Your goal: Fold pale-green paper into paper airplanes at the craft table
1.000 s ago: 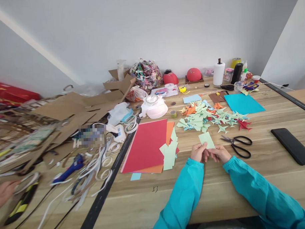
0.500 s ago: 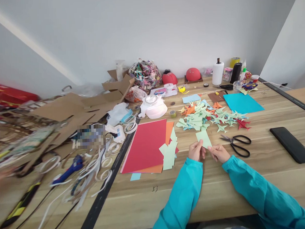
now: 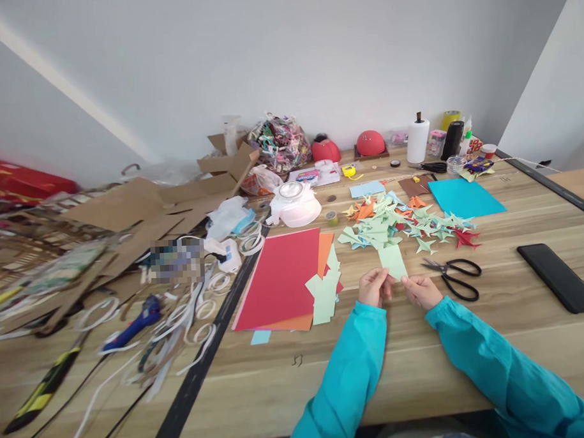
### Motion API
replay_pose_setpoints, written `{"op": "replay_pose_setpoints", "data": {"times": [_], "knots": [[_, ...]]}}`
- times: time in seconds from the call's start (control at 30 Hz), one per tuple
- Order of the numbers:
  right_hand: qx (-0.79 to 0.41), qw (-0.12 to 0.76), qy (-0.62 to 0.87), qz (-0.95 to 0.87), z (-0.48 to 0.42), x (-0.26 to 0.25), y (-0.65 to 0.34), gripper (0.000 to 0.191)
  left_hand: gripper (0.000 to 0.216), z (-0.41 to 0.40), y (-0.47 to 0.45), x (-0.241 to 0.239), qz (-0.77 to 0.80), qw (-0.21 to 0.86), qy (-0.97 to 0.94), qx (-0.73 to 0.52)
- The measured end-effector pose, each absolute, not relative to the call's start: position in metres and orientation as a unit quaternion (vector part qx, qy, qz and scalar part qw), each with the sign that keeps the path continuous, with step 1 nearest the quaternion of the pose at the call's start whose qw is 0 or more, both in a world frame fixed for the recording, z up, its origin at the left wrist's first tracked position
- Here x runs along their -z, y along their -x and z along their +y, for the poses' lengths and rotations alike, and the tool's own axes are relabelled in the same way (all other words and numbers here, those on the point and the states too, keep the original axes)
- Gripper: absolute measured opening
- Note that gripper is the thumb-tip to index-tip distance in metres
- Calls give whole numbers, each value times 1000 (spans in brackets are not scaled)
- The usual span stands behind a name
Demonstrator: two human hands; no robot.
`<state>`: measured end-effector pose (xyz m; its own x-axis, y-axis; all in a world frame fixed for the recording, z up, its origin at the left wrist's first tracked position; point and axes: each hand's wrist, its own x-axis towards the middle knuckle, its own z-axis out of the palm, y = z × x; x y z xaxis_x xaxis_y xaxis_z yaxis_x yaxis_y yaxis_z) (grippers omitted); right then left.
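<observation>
A small pale green sheet of paper (image 3: 392, 261) is held up between my two hands, its lower corners pinched. My left hand (image 3: 373, 287) has thumb and fingers closed on the left corner. My right hand (image 3: 423, 292) grips the right corner the same way. Just beyond the sheet lies a heap of folded paper pieces (image 3: 378, 223), mostly pale green with some orange, red and blue. Black-handled scissors (image 3: 459, 278) rest right of my right hand. Left of my hands, cut green sheets (image 3: 326, 296) overlap a stack of red paper (image 3: 282, 280) with orange beneath.
A black phone (image 3: 560, 277) lies at the right, a blue sheet (image 3: 466, 197) behind it. White tape rolls (image 3: 295, 206) stand near the middle back. Across the black strip at left are a blue glue gun (image 3: 135, 325), cables, white strips and an opened cardboard box (image 3: 114, 206).
The green sheet now stands more upright and shows more of its face. My hands have moved slightly apart. At the far left edge, a blurred hand has gone out of view.
</observation>
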<state>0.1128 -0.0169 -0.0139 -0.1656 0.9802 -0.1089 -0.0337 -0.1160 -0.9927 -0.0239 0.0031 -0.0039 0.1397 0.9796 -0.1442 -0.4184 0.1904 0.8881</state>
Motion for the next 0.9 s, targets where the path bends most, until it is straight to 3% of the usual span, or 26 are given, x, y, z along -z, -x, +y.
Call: {"op": "replay_pose_setpoints", "data": {"times": [0.33,0.9], "knots": [[-577,447,478,-489,-19,9,-112,59,26,-1,26,-5,409,637,-347,-554],[-585,464,481,-460,-16,14,-113,56,37,7,34,-4,434,627,-221,-608]]}}
